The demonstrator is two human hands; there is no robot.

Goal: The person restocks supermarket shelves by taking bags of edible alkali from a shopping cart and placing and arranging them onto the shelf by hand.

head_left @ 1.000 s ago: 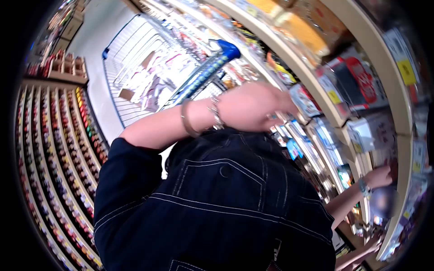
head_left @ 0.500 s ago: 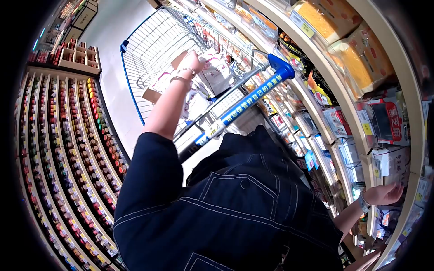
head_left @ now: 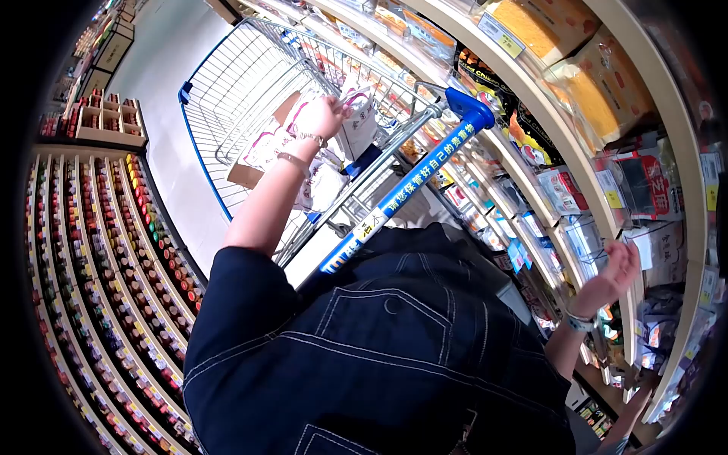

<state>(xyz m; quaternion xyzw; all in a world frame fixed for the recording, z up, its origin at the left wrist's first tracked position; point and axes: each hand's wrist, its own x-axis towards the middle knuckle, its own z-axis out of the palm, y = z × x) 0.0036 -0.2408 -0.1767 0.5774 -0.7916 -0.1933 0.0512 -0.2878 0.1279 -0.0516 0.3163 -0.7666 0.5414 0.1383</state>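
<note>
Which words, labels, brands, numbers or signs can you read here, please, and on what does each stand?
"请您保管好自己的贵重物": blue shopping cart handle; the lettering at its lower end is unclear.
"Chicken", apparently, its line cut off: black food bag.
"黑芝麻": red-labelled pack.
Too small or blurred to read surely: shelf price tag, white printed bags in the cart, small jars.

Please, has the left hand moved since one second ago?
Yes. The left hand moved away from the right-side shelf, leftward in the picture; now it is over the white packages in the cart.
</note>
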